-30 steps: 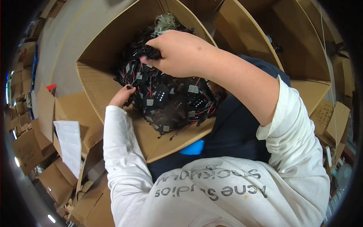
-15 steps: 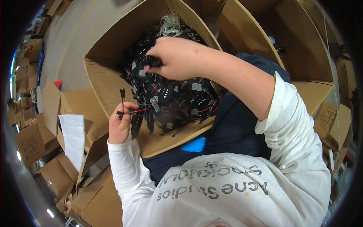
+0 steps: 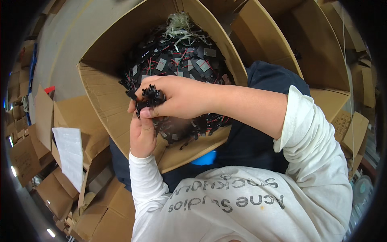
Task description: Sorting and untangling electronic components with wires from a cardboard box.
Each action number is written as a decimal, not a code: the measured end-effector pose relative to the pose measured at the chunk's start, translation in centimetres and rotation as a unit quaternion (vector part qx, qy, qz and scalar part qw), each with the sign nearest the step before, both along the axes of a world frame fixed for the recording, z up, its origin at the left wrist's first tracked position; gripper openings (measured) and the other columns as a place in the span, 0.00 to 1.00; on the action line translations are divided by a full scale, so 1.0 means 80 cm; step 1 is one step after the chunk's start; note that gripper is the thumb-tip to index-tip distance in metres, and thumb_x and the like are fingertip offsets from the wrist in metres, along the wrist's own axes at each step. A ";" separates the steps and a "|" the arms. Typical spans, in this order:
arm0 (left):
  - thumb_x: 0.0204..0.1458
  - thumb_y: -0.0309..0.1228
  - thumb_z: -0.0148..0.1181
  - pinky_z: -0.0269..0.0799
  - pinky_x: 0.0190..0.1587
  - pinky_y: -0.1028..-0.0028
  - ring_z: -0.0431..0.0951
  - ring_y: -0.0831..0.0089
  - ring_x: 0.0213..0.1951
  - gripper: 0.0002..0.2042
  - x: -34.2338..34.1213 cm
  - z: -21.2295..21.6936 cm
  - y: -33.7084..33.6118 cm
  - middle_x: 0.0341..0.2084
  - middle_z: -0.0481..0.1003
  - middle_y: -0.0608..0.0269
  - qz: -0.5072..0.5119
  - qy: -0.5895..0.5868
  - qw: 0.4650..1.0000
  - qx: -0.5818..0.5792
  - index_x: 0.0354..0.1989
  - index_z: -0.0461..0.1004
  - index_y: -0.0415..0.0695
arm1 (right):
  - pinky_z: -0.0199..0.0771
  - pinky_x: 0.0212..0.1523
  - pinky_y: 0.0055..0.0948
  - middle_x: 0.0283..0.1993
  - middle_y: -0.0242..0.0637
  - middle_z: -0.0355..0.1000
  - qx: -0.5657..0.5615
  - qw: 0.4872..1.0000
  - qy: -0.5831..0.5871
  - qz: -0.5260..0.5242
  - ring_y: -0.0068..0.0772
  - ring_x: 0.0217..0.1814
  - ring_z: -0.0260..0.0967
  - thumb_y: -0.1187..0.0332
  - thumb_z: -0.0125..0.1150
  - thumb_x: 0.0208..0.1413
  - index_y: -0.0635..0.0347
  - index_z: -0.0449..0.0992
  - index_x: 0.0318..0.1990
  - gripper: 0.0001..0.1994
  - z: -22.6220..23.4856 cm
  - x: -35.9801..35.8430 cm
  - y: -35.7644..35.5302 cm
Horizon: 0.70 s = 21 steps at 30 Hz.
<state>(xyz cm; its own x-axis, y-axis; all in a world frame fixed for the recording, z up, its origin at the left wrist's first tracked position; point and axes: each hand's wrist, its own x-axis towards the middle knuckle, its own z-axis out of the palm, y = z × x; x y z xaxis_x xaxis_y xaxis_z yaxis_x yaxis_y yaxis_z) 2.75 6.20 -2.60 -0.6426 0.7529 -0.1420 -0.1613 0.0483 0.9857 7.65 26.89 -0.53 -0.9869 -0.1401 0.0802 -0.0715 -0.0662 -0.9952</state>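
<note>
A bunch of small black plug connectors (image 3: 152, 96) is gripped by my right hand (image 3: 181, 97), fingers curled round it and thumb below. Right under it, my left hand (image 3: 142, 139) is closed against the lower end of the bunch, where a black connector (image 3: 141, 107) shows. The right hand hides part of the left fingers. Both hands are above an open cardboard box (image 3: 96, 86). Inside lies a heap of black parts (image 3: 161, 64) with silver-grey rectangles and thin red and green wires.
A tangle of clear plastic strands (image 3: 179, 28) lies on the heap's far side. More open cardboard boxes (image 3: 262, 32) stand to the right. On the left are flattened cardboard flaps and a white foam sheet (image 3: 69, 151). A blue object (image 3: 204, 158) shows by the box's near edge.
My right hand has come down and nearer from the heap, bringing black connectors to my left hand. The left hand has shifted slightly right. The two hands now meet.
</note>
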 end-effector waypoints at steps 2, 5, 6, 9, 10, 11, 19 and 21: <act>0.70 0.45 0.48 0.66 0.48 0.76 0.69 0.77 0.43 0.21 -0.009 -0.008 -0.003 0.43 0.72 0.66 -0.007 0.048 0.998 -0.041 0.57 0.67 0.38 | 0.72 0.48 0.30 0.41 0.34 0.72 -0.057 0.998 -0.009 -0.007 0.28 0.42 0.71 0.64 0.64 0.63 0.63 0.75 0.42 0.10 0.000 -0.005 -0.002; 0.70 0.40 0.49 0.67 0.45 0.78 0.70 0.78 0.39 0.17 -0.011 -0.006 0.009 0.37 0.74 0.66 0.016 0.093 0.995 -0.042 0.54 0.69 0.37 | 0.67 0.37 0.22 0.29 0.22 0.68 -0.171 0.971 -0.163 -0.033 0.15 0.34 0.63 0.64 0.63 0.65 0.58 0.73 0.35 0.09 0.001 -0.012 -0.002; 0.70 0.40 0.49 0.67 0.45 0.78 0.70 0.78 0.39 0.17 -0.014 -0.009 0.006 0.37 0.74 0.66 0.018 0.092 0.995 -0.042 0.54 0.69 0.37 | 0.67 0.37 0.22 0.29 0.22 0.68 -0.171 0.971 -0.164 -0.031 0.15 0.34 0.63 0.64 0.63 0.65 0.58 0.73 0.35 0.09 0.001 -0.014 -0.003; 0.70 0.40 0.50 0.66 0.43 0.78 0.70 0.79 0.39 0.17 -0.017 -0.013 -0.004 0.38 0.74 0.66 0.026 0.050 0.998 -0.006 0.55 0.69 0.37 | 0.67 0.37 0.23 0.28 0.24 0.68 -0.162 0.970 -0.181 -0.020 0.15 0.33 0.63 0.64 0.63 0.65 0.59 0.72 0.36 0.10 0.004 -0.019 -0.002; 0.70 0.40 0.50 0.67 0.43 0.78 0.70 0.80 0.39 0.17 -0.013 -0.012 -0.004 0.38 0.74 0.65 0.037 0.034 0.999 -0.007 0.54 0.69 0.37 | 0.68 0.37 0.24 0.28 0.26 0.69 -0.051 0.988 -0.145 -0.022 0.17 0.33 0.65 0.64 0.64 0.65 0.60 0.73 0.36 0.10 0.006 -0.021 -0.001; 0.70 0.40 0.50 0.67 0.43 0.78 0.70 0.80 0.39 0.17 -0.009 -0.012 -0.003 0.39 0.74 0.65 0.047 0.018 0.999 -0.008 0.53 0.70 0.37 | 0.69 0.38 0.26 0.28 0.29 0.70 0.061 0.992 -0.106 -0.024 0.20 0.33 0.67 0.65 0.64 0.64 0.61 0.73 0.37 0.10 0.006 -0.023 -0.001; 0.71 0.39 0.47 0.67 0.39 0.78 0.71 0.80 0.33 0.14 0.001 -0.002 -0.004 0.32 0.74 0.67 0.120 0.006 0.992 0.047 0.43 0.70 0.40 | 0.73 0.45 0.34 0.38 0.40 0.76 0.082 0.995 -0.055 -0.013 0.40 0.41 0.74 0.65 0.67 0.60 0.63 0.75 0.44 0.12 0.003 -0.014 -0.007; 0.71 0.38 0.48 0.67 0.38 0.80 0.70 0.83 0.33 0.13 0.008 0.001 -0.001 0.31 0.74 0.69 0.120 0.022 0.992 0.043 0.41 0.70 0.40 | 0.73 0.46 0.34 0.40 0.41 0.76 0.112 0.993 -0.037 -0.014 0.41 0.42 0.74 0.65 0.67 0.60 0.63 0.75 0.44 0.12 0.001 -0.008 -0.013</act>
